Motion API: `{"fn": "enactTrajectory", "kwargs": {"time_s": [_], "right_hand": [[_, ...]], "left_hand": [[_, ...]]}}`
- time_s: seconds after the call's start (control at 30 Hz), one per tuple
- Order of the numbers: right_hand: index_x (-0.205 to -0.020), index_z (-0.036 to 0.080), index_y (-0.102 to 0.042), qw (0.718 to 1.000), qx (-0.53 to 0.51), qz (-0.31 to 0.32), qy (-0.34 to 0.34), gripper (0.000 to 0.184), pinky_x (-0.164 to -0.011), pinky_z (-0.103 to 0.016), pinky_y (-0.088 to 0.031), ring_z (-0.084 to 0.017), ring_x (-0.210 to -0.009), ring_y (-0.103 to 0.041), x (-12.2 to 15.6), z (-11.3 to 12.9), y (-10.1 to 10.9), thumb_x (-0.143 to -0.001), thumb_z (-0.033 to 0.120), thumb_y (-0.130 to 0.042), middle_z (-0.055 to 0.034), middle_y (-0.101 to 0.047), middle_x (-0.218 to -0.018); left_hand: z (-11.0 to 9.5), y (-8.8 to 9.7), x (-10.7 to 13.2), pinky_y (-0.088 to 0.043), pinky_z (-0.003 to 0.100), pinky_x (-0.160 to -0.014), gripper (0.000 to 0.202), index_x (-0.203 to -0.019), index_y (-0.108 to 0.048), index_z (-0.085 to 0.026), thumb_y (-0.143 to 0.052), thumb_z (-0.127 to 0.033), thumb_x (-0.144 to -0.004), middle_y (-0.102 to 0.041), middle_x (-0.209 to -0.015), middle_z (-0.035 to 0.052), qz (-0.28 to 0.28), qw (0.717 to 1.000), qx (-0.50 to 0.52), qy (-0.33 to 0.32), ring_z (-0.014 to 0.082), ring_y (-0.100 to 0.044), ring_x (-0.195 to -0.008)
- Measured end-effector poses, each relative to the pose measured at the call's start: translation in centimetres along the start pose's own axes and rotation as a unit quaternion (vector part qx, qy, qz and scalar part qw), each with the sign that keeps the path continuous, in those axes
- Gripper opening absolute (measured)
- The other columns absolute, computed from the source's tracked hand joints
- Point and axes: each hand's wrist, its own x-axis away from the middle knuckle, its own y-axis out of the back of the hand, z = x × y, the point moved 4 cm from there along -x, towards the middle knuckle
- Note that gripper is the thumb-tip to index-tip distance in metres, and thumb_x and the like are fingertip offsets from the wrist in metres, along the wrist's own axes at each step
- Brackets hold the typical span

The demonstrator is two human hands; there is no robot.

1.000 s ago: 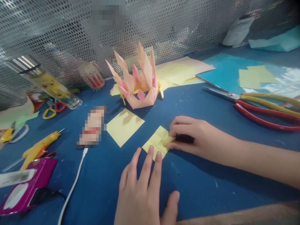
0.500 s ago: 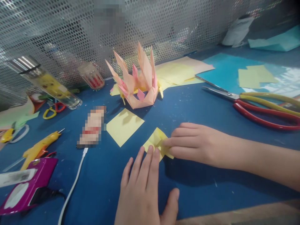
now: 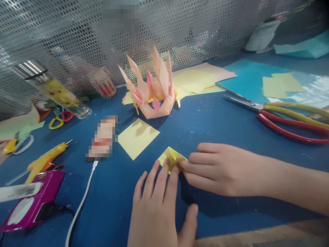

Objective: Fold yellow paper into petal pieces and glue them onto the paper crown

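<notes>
A small piece of yellow paper (image 3: 169, 153), partly folded with creases meeting near its middle, lies on the blue tabletop (image 3: 200, 127). My left hand (image 3: 157, 212) has its fingers stretched out and their tips pressing on the paper's near part, with the thumb held apart. From the right, my right hand (image 3: 221, 168) pinches the paper's right corner; its thumb is hidden. Just beyond, a flat yellow paper square (image 3: 138, 139) rests by itself. Behind that stands a folded peach and pink paper piece with tall points (image 3: 159, 110).
Large scissors (image 3: 280, 123) lie at right before a blue sheet (image 3: 244, 73). At left are a glass bottle (image 3: 60, 92), a blurred-out phone-like object (image 3: 102, 139) with a white cable (image 3: 84, 199), a yellow glue gun (image 3: 47, 159) and a purple device (image 3: 38, 202). A perforated metal panel (image 3: 84, 31) stands behind.
The paper's right part is folded inward and its outline is smaller. My right hand has shifted slightly nearer, and my left fingertips reach further onto the paper.
</notes>
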Motion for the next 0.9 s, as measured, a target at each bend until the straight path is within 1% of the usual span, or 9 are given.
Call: {"fn": "enactTrajectory", "kwargs": {"time_s": [0.17, 0.3, 0.4, 0.43, 0.53, 0.6, 0.73, 0.83, 0.9], "right_hand": [[-0.077, 0.015, -0.06, 1.0, -0.021, 0.01, -0.009, 0.031, -0.062, -0.029, -0.035, -0.015, -0.063, -0.047, -0.1, 0.0, 0.0, -0.096, 0.01, -0.035, -0.0026, -0.057, -0.07], [-0.084, 0.013, -0.063, 0.999, -0.02, 0.007, -0.039, 0.033, -0.062, -0.03, -0.037, -0.016, -0.064, -0.049, -0.3, 0.4, 0.2, -0.097, 0.011, -0.033, -0.0044, -0.06, -0.073], [-0.086, 0.013, -0.065, 0.998, -0.018, 0.002, -0.055, 0.036, -0.061, -0.031, -0.039, -0.016, -0.063, -0.051, -0.4, 0.7, 0.3, -0.097, 0.011, -0.031, -0.0048, -0.061, -0.072], [-0.087, 0.013, -0.065, 0.998, -0.019, 0.001, -0.056, 0.036, -0.062, -0.031, -0.04, -0.016, -0.063, -0.052, -0.4, 0.7, 0.3, -0.097, 0.01, -0.03, -0.005, -0.061, -0.071], [-0.089, 0.013, -0.066, 0.999, -0.018, -0.007, -0.047, 0.036, -0.065, -0.031, -0.043, -0.016, -0.067, -0.055, -0.3, 0.6, 0.3, -0.097, 0.009, -0.031, -0.0062, -0.064, -0.075], [-0.089, 0.013, -0.067, 0.999, -0.011, -0.018, -0.034, 0.036, -0.069, -0.031, -0.045, -0.016, -0.071, -0.057, -0.1, 0.3, 0.3, -0.097, 0.008, -0.032, -0.0068, -0.066, -0.079], [-0.085, 0.014, -0.068, 0.998, 0.001, -0.047, -0.036, 0.04, -0.077, -0.031, -0.047, -0.017, -0.077, -0.06, 0.2, -0.5, 0.5, -0.097, 0.008, -0.03, -0.0063, -0.068, -0.081], [-0.082, 0.013, -0.069, 0.996, 0.02, -0.063, -0.058, 0.043, -0.083, -0.032, -0.046, -0.018, -0.083, -0.061, 0.3, -1.1, 0.6, -0.097, 0.007, -0.029, -0.0068, -0.07, -0.083], [-0.081, 0.014, -0.069, 0.995, 0.036, -0.062, -0.072, 0.044, -0.084, -0.033, -0.045, -0.019, -0.085, -0.062, 0.3, -1.2, 0.7, -0.097, 0.007, -0.029, -0.0063, -0.071, -0.083]], "left_hand": [[-0.3, 0.1, -0.3, -0.041, 0.046, -0.094, 0.057, -0.137, -0.042, -0.011, -0.048, -0.039, -0.088, -0.043, -0.146, 0.0072, 0.008, 1.0, -0.016, -0.02, 0.0305, -0.042, -0.129], [-0.3, 0.1, -0.1, -0.041, 0.046, -0.095, 0.058, -0.138, -0.041, -0.011, -0.048, -0.038, -0.088, -0.046, -0.144, 0.0065, 0.011, 1.0, -0.011, -0.025, 0.0311, -0.039, -0.13], [-0.3, 0.0, 0.2, -0.044, 0.045, -0.093, 0.058, -0.138, -0.04, -0.011, -0.049, -0.037, -0.087, -0.045, -0.144, 0.0111, 0.007, 1.0, -0.001, -0.02, 0.0309, -0.04, -0.13], [-0.2, 0.1, 0.2, -0.045, 0.045, -0.092, 0.058, -0.138, -0.039, -0.011, -0.05, -0.037, -0.087, -0.042, -0.146, 0.0133, 0.003, 1.0, 0.003, -0.014, 0.0311, -0.039, -0.131], [0.1, 0.2, 0.3, -0.046, 0.047, -0.092, 0.057, -0.138, -0.039, -0.013, -0.052, -0.036, -0.087, -0.026, -0.152, 0.0188, -0.013, 1.0, 0.015, 0.009, 0.0343, -0.033, -0.136], [0.1, 0.3, 0.4, -0.047, 0.047, -0.092, 0.054, -0.136, -0.04, -0.014, -0.051, -0.035, -0.087, -0.021, -0.154, 0.0191, -0.015, 0.999, 0.029, 0.01, 0.0345, -0.032, -0.136], [-0.1, 0.5, 0.5, -0.046, 0.044, -0.094, 0.047, -0.133, -0.043, -0.014, -0.05, -0.029, -0.089, -0.029, -0.15, 0.0176, -0.027, 0.998, 0.056, 0.009, 0.0298, -0.04, -0.131], [-0.5, 0.6, 0.4, -0.047, 0.039, -0.093, 0.047, -0.131, -0.047, -0.01, -0.053, -0.026, -0.088, -0.044, -0.141, 0.0167, -0.044, 0.996, 0.057, -0.047, 0.027, -0.047, -0.124], [-0.7, 0.5, 0.4, -0.048, 0.037, -0.092, 0.046, -0.13, -0.049, -0.009, -0.054, -0.027, -0.087, -0.054, -0.134, 0.013, -0.039, 0.995, 0.056, -0.074, 0.0259, -0.05, -0.121]]}}
